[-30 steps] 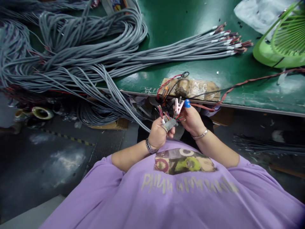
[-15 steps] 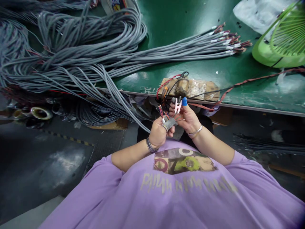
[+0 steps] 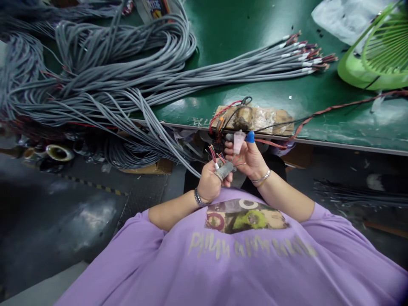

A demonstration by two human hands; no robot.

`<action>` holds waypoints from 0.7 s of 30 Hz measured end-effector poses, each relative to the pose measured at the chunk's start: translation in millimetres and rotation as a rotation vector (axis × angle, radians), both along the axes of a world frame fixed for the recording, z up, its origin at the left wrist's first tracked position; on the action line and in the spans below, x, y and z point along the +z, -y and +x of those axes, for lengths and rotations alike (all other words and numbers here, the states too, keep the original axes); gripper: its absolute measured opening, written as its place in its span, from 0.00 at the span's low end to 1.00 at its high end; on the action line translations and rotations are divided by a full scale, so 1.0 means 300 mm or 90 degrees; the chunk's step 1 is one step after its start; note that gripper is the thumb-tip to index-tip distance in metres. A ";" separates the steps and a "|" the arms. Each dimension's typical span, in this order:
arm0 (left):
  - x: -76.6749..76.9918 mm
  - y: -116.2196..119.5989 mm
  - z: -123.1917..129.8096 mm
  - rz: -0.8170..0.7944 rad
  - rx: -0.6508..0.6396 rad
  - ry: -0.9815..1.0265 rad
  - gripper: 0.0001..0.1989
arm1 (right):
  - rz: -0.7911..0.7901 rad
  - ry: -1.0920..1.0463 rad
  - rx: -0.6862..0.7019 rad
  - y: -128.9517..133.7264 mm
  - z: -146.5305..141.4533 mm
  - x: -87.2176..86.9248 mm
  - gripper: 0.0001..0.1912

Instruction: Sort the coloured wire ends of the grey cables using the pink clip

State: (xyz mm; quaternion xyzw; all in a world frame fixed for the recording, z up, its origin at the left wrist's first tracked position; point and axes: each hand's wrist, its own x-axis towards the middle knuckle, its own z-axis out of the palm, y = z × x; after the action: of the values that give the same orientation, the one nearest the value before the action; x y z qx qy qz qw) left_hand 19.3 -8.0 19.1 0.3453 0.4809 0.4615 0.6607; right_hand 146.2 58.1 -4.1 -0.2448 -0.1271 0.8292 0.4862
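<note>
My left hand [image 3: 209, 182] is closed round a grey connector [image 3: 224, 170] and the end of a grey cable, whose thin coloured wires [image 3: 213, 154] fan out above the fist. Just right of it, my right hand [image 3: 250, 159] has a blue cover [image 3: 250, 136] on one fingertip and holds a small pink tool [image 3: 238, 141], smeared by motion. A few thin wires reach from the connector toward the right palm. Beyond the hands, a wooden block [image 3: 270, 120] with a brown lump and red and black leads sits at the table edge.
Long bundles of grey cable [image 3: 127, 70] cover the left of the green table [image 3: 255, 25], their stripped ends pointing right. A green fan [image 3: 360, 68] and a plastic bag [image 3: 338, 19] are at the right. More cable coils [image 3: 127, 153] hang below the table edge.
The pink tool has turned in my right hand and looks blurred now. The blue-covered fingertip has moved slightly right. My left hand has shifted slightly left, still on the connector.
</note>
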 end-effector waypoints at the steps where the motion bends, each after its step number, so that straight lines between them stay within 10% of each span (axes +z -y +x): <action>1: -0.003 0.005 -0.004 0.007 -0.001 -0.005 0.23 | 0.004 0.007 0.011 0.002 0.003 0.000 0.28; 21: -0.049 0.005 -0.042 0.074 -0.043 -0.130 0.19 | 0.190 0.314 0.146 0.082 0.086 0.034 0.21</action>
State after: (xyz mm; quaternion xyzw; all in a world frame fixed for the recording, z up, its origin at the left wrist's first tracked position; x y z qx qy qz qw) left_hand 6.7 -9.5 4.3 0.4442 0.5062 0.4282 0.6026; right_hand 172.0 33.5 6.0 -0.3487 -0.3882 0.7664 0.3745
